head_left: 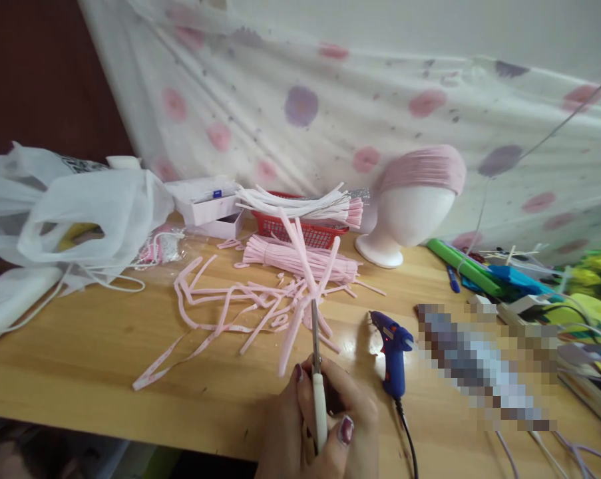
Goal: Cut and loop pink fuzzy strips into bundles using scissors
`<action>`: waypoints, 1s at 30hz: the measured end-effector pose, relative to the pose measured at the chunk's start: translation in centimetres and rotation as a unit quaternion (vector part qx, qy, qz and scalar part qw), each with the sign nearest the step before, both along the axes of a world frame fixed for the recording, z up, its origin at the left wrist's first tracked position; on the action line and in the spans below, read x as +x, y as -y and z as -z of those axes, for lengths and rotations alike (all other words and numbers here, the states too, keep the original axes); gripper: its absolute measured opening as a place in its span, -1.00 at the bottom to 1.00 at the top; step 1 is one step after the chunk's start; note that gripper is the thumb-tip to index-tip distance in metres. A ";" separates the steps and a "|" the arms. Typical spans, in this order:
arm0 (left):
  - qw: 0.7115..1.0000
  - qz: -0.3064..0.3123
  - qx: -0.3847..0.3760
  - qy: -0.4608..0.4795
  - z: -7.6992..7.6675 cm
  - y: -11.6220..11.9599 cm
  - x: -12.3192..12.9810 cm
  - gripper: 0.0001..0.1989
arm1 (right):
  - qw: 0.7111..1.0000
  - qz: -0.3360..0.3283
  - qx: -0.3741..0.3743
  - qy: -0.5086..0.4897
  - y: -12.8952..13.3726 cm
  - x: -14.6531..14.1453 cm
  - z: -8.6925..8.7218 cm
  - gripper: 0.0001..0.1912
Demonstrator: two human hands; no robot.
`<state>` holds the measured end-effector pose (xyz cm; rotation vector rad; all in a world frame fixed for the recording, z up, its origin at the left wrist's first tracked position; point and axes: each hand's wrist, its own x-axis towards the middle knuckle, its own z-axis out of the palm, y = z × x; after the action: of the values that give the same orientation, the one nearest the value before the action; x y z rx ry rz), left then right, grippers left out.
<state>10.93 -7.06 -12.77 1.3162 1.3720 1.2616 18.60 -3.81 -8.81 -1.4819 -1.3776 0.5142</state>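
Note:
My right hand [347,406] grips a pair of scissors [320,406] by the white handle, with its blades pointing away from me. My left hand [285,419] is closed right beside it, its thumb near the base of the blades. A spread bunch of pink pipe cleaners [291,336] rises just beyond my fingers, its arms fanning out from a crossing at the scissor tips. My left hand appears to hold it, though the scissors and fingers hide the grip. Behind lie loose pink pieces, a pink tape measure [153,378] and a bundle of pink pipe cleaners [280,256].
A blue glue gun [394,352] stands to the right, its cord running toward me. Farther back are a red basket [300,231] with white pipe cleaners and a white foam head [414,209] in a pink wrap. White plastic bags [90,213] sit left; cables and supplies crowd the right.

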 end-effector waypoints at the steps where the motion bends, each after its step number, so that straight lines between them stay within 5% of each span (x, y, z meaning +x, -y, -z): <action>1: 1.000 0.005 -0.013 0.012 -0.1 -0.1 0.0 -0.44 | 1.000 -0.008 -0.001 0.001 -0.1 0.1 0.1 -0.68; 8: 0.985 0.093 -0.079 0.126 -3.3 -2.9 -3.3 -0.26 | 0.996 -0.063 0.024 0.063 -0.3 1.6 0.4 -0.75; 10: 0.987 0.056 -0.057 0.138 -5.1 -4.1 -5.1 -0.38 | 0.994 -0.057 0.042 0.083 0.0 1.6 0.2 -0.78; 13: 0.984 -0.108 0.044 0.136 -7.8 -5.4 -6.7 -0.54 | 0.989 -0.053 0.065 0.117 0.4 1.4 0.1 -0.80; 16: 0.985 -0.118 0.063 0.110 -9.2 -6.0 -6.4 -0.67 | 0.983 -0.065 0.090 0.144 1.0 1.3 0.5 -0.81; 22: 0.976 -0.131 0.097 0.143 -8.1 -7.1 -4.2 -0.78 | 0.985 -0.093 0.066 0.131 1.8 1.1 0.7 -0.85; 25: 0.972 -0.141 0.095 0.163 -7.6 -7.1 -3.9 -0.74 | 0.990 -0.126 -0.005 0.066 2.0 0.9 0.2 -0.90; 30: 0.961 -0.149 0.051 0.229 -8.5 -6.3 -3.3 -0.69 | 0.962 -0.213 -0.147 -0.082 2.0 1.0 -0.1 -0.63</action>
<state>7.67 -0.75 -4.24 0.8218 1.2061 1.7343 19.56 -5.81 -8.74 -1.3320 -1.5395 1.1327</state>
